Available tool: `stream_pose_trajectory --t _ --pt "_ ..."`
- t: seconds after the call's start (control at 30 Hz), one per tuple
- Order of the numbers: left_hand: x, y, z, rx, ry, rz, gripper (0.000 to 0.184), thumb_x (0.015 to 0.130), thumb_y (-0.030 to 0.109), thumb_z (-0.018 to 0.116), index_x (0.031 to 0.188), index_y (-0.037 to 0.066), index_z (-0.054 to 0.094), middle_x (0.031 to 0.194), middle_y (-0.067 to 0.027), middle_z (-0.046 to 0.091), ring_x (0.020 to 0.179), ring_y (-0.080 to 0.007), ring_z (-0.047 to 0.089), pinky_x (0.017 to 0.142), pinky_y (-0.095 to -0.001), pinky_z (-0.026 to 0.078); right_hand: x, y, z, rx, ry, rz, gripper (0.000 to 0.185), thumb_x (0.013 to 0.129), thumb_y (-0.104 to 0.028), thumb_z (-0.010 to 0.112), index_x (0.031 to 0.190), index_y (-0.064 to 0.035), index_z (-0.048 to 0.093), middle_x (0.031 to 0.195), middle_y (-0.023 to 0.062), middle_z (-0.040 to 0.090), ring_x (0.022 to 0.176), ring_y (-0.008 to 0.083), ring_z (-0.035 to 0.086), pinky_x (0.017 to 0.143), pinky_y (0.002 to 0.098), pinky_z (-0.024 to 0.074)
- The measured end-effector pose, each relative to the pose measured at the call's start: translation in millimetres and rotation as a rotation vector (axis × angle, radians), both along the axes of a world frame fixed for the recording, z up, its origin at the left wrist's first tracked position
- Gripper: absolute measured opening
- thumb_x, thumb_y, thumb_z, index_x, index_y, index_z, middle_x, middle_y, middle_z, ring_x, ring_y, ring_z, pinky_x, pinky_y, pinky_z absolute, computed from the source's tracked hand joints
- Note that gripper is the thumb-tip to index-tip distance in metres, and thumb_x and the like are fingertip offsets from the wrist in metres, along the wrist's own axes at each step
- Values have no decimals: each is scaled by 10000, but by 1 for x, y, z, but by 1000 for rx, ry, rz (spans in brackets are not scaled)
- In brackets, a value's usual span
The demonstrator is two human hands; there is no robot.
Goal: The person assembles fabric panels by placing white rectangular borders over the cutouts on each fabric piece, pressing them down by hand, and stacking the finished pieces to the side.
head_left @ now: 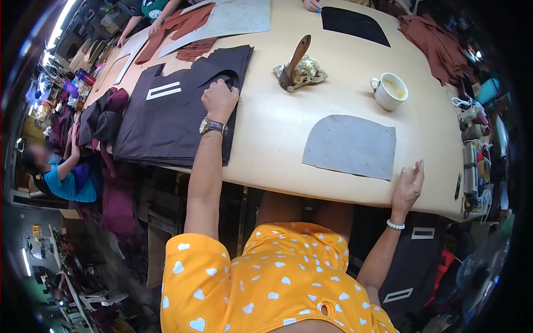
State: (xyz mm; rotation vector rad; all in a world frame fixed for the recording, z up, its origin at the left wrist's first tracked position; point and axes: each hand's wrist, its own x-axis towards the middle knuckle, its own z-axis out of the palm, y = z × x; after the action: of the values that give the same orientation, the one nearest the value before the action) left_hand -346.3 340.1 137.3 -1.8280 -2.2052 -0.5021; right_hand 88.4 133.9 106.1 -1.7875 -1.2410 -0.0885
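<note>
My left hand [220, 101] is closed on the upper edge of a dark fabric piece [191, 119], the top one of a flat stack on the table. Beside my fingers the cloth is folded and bunched up. A white rectangular frame-shaped strip [164, 90] lies on that piece. Resting at the table's front edge, my right hand [408, 188] holds nothing, its fingers stretched out. Just left of it lies a grey template [351, 147] with one rounded corner.
On the table [266, 139] stand a wooden-handled brush [295, 62] on a crumpled, pasty wrapper and a white cup [390, 91] of pale paste. A black curved piece [355, 25] lies at the back near another person's hand [312, 5]. Rust-coloured cloth [436, 47] is heaped right; co-workers are left.
</note>
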Motion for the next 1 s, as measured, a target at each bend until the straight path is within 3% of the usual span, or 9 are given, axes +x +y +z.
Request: stream_pose_trajectory --t 0.2,0.4,0.53,0.57,0.67,0.7,0.73,0.87,1.0 --pt "-2 -5 -4 59 13 -14 259 722 247 574 807 10 638 848 -173 648 735 -367 644 685 -455 522 1 0 -1 -4 -3 11 460 856 -44 533 1275 86 397 1271 224 468 1188 315 461 1015 382 363" --pt "-23 -12 -3 92 -244 -13 344 687 197 588 969 11 649 977 -218 634 847 -360 633 791 -429 496 2 1 -1 -8 -18 6 454 854 -40 531 1269 92 400 1266 227 471 1183 319 465 1009 382 370" --pt "-53 -24 -7 -72 -721 -158 303 751 186 672 966 -27 653 823 -69 668 737 -129 613 672 -266 468 1 1 -1 -30 -53 -3 452 853 -38 532 1265 94 402 1264 228 473 1181 321 467 1008 380 372" --pt "-64 -18 -18 -31 -784 -159 220 791 193 675 864 -14 667 702 35 582 660 -45 496 591 -215 393 1 1 -1 -35 -53 -4 454 853 -41 534 1266 93 401 1264 227 473 1181 320 468 1007 380 372" --pt "-81 -17 -3 33 -949 -177 171 789 192 667 803 22 675 676 -5 609 666 -97 563 634 -256 452 3 1 -2 -37 -49 -3 459 855 -52 537 1269 90 401 1265 225 474 1180 319 470 1007 380 373" --pt "-86 -18 3 151 -1178 -337 119 807 158 647 770 45 648 677 51 540 616 -54 483 582 -213 406 3 1 -3 -32 -45 1 460 857 -58 538 1270 90 401 1266 225 474 1180 318 471 1007 380 372" --pt "-68 -28 31 271 -1269 -298 122 816 159 630 805 38 622 739 34 553 653 -49 490 617 -191 392 4 1 -4 -29 -40 6 460 858 -63 538 1271 89 401 1266 225 474 1179 318 472 1007 380 372" --pt "-32 -67 85 235 -1370 -514 147 838 179 598 849 33 616 790 23 560 734 -38 507 691 -190 393 0 1 -1 -44 -42 -9 454 859 -60 536 1267 91 406 1273 226 469 1181 320 471 1010 382 369" --pt "-19 -45 34 -201 -1508 -422 264 861 169 571 1014 -43 608 1097 -105 592 1015 -153 556 906 -256 406 1 1 -1 -43 -6 -2 462 852 -46 542 1270 92 402 1280 228 463 1196 319 458 1016 379 362"
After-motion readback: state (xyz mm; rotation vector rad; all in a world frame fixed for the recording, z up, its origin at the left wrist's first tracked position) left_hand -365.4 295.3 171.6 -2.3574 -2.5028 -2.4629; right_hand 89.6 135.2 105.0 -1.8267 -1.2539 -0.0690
